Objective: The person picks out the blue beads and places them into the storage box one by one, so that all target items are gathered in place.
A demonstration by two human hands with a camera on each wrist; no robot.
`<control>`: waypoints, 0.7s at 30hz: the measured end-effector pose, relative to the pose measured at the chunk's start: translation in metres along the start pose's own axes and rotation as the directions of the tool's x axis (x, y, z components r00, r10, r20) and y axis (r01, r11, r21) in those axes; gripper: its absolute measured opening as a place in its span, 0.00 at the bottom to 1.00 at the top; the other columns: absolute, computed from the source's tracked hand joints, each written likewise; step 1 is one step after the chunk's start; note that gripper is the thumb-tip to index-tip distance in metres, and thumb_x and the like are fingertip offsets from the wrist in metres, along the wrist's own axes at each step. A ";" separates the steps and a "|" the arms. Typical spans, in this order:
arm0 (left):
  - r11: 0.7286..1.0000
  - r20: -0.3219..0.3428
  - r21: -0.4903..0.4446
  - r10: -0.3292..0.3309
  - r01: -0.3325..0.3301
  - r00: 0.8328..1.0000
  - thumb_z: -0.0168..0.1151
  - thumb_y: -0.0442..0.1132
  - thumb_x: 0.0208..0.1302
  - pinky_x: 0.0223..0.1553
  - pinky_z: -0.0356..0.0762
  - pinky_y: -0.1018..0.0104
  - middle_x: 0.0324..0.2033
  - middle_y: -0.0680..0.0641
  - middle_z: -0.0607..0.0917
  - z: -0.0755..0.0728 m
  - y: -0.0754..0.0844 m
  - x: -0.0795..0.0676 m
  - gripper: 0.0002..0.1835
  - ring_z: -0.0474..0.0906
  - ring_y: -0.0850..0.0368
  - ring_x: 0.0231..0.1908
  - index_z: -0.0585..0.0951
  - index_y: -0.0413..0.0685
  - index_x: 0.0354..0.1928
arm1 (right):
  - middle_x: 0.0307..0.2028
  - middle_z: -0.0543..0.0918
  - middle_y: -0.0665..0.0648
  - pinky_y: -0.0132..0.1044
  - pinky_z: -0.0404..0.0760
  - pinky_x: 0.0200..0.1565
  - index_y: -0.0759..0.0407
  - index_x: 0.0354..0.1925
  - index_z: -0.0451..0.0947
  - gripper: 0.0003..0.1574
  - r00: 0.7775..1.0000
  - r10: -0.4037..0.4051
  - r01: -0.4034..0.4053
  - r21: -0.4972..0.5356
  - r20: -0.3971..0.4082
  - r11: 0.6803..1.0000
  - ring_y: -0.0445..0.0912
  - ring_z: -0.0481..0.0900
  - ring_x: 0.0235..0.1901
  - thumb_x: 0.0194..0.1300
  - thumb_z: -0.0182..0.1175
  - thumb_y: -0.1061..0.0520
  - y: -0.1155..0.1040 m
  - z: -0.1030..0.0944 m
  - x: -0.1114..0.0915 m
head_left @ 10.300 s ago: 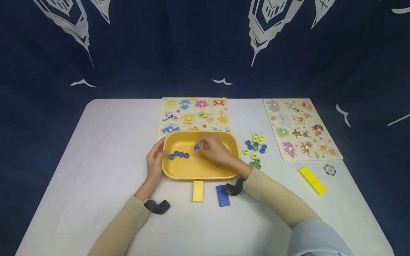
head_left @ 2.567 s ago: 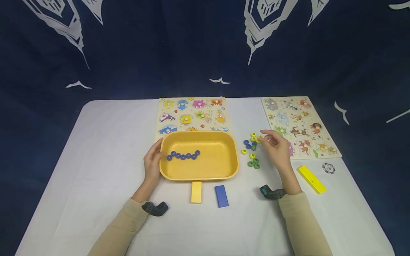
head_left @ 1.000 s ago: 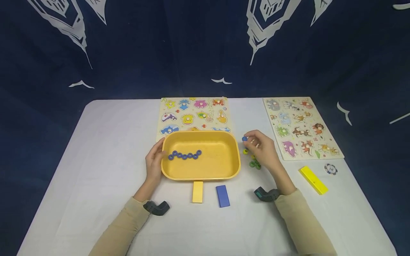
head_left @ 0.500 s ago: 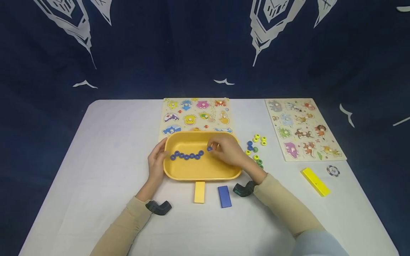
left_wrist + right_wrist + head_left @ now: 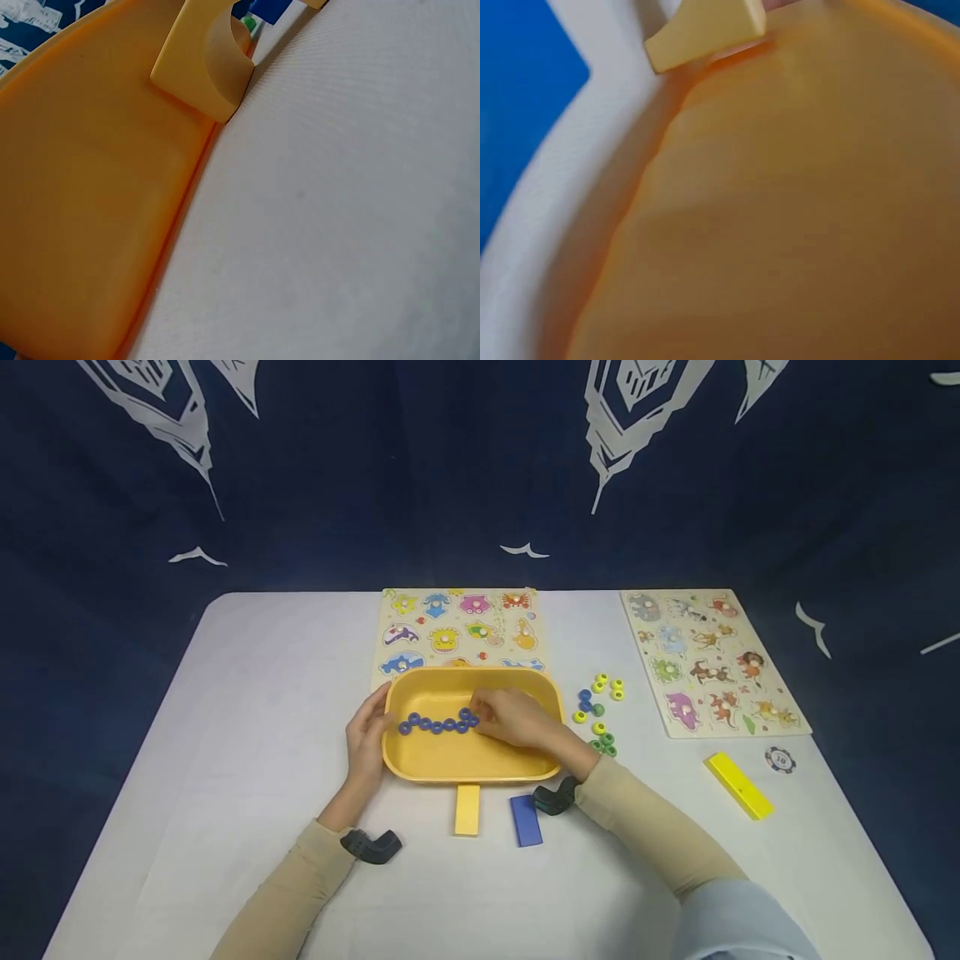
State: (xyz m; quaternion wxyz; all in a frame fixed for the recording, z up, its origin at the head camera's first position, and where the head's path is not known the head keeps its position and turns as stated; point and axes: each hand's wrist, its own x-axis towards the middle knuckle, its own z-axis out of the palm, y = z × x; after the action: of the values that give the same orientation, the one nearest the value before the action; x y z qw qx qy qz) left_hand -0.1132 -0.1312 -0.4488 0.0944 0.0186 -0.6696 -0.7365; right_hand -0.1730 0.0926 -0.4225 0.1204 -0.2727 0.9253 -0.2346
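Note:
In the head view, a yellow tray (image 5: 472, 767) stands mid-table, with a zigzag row of blue beads (image 5: 437, 727) inside. My left hand (image 5: 366, 739) grips its left end, thumb over the rim. My right hand (image 5: 513, 718) reaches in from the right and pinches a blue bead (image 5: 474, 721) at the right end of the row, touching its neighbours. Part of the fingertips is hidden behind the hand. The left wrist view shows the tray's outer wall (image 5: 90, 195) with a yellow arched block (image 5: 199, 64) at its edge; neither hand's grip shows in the wrist views.
Yellow, blue and green beads (image 5: 598, 710) lie right of the tray. A blue block (image 5: 527, 822) sits in front. Animal puzzle boards (image 5: 459, 627) lie behind and at back right (image 5: 708, 668). A bright yellow block (image 5: 738, 786) and a poker chip (image 5: 780, 760) are at right.
The right hand picked up a blue bead from the loose group, carried it left into the tray and moved it against the row's right end. The row has grown; the left hand stayed on the tray.

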 end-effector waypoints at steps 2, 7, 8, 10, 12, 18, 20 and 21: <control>1.000 -0.003 0.000 -0.006 0.006 1.000 0.43 0.26 0.59 0.58 0.66 0.56 0.56 0.42 0.71 0.000 0.001 0.000 0.24 0.67 0.46 0.55 0.66 0.40 0.59 | 0.28 0.78 0.46 0.30 0.74 0.32 0.52 0.40 0.74 0.13 1.000 -0.011 0.011 0.043 -0.018 0.999 0.39 0.73 0.29 0.53 0.61 0.54 0.001 -0.002 -0.002; 1.000 -0.007 -0.003 -0.012 0.012 1.000 0.43 0.26 0.59 0.58 0.66 0.56 0.56 0.40 0.71 0.001 0.002 -0.001 0.24 0.67 0.45 0.55 0.66 0.40 0.59 | 0.28 0.79 0.47 0.29 0.72 0.24 0.59 0.42 0.75 0.15 0.977 -0.097 0.133 0.190 -0.190 0.973 0.39 0.71 0.22 0.55 0.60 0.57 0.010 -0.012 -0.016; 1.000 -0.008 -0.007 -0.011 0.011 1.000 0.43 0.26 0.59 0.58 0.66 0.56 0.56 0.40 0.71 0.002 0.002 -0.001 0.24 0.67 0.44 0.55 0.66 0.39 0.59 | 0.28 0.79 0.47 0.28 0.71 0.22 0.59 0.43 0.75 0.15 0.966 -0.103 0.155 0.207 -0.239 0.966 0.39 0.70 0.21 0.55 0.60 0.57 0.013 -0.015 -0.020; 1.000 -0.008 -0.014 -0.010 0.010 1.000 0.43 0.26 0.58 0.57 0.66 0.57 0.56 0.39 0.71 0.002 0.000 0.000 0.24 0.66 0.44 0.55 0.66 0.39 0.59 | 0.27 0.79 0.48 0.28 0.68 0.19 0.60 0.42 0.76 0.15 0.935 -0.092 0.178 0.231 -0.342 0.957 0.40 0.68 0.19 0.55 0.61 0.57 0.021 -0.022 -0.031; 1.000 -0.011 -0.023 -0.012 0.011 1.000 0.43 0.25 0.58 0.57 0.67 0.58 0.56 0.39 0.71 0.000 -0.005 0.002 0.24 0.67 0.44 0.54 0.67 0.39 0.59 | 0.27 0.79 0.49 0.28 0.67 0.18 0.58 0.42 0.77 0.16 0.903 -0.038 0.162 0.256 -0.429 0.953 0.42 0.67 0.20 0.54 0.62 0.56 0.030 -0.029 -0.043; 0.998 -0.012 -0.057 -0.024 0.023 1.000 0.45 0.26 0.59 0.55 0.70 0.63 0.55 0.45 0.72 -0.005 -0.018 0.007 0.24 0.69 0.49 0.53 0.69 0.46 0.58 | 0.28 0.77 0.52 0.26 0.65 0.17 0.58 0.41 0.77 0.15 0.786 0.175 0.034 0.324 -0.593 0.946 0.44 0.66 0.20 0.55 0.61 0.54 0.078 -0.038 -0.076; 0.998 -0.012 -0.066 -0.019 0.018 1.000 0.46 0.27 0.58 0.55 0.70 0.64 0.55 0.46 0.73 -0.005 -0.021 0.007 0.24 0.69 0.50 0.53 0.70 0.48 0.58 | 0.29 0.77 0.51 0.26 0.65 0.16 0.57 0.41 0.77 0.15 0.747 0.224 0.000 0.337 -0.626 0.941 0.42 0.66 0.21 0.55 0.61 0.52 0.099 -0.033 -0.082; 0.998 -0.015 -0.069 -0.015 0.014 1.000 0.46 0.27 0.58 0.55 0.70 0.64 0.55 0.46 0.73 -0.006 -0.021 0.007 0.24 0.69 0.51 0.53 0.70 0.48 0.58 | 0.30 0.77 0.50 0.26 0.64 0.16 0.56 0.41 0.78 0.16 0.732 0.238 -0.008 0.341 -0.638 0.940 0.41 0.66 0.21 0.55 0.61 0.51 0.109 -0.029 -0.084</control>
State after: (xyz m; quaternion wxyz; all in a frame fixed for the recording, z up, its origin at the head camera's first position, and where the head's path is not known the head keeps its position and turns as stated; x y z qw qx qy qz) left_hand -0.1214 -0.1359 -0.4700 0.0946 0.0260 -0.6429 -0.7596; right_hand -0.1628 0.2317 -0.4438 -0.1630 -0.0845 0.8723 -0.4531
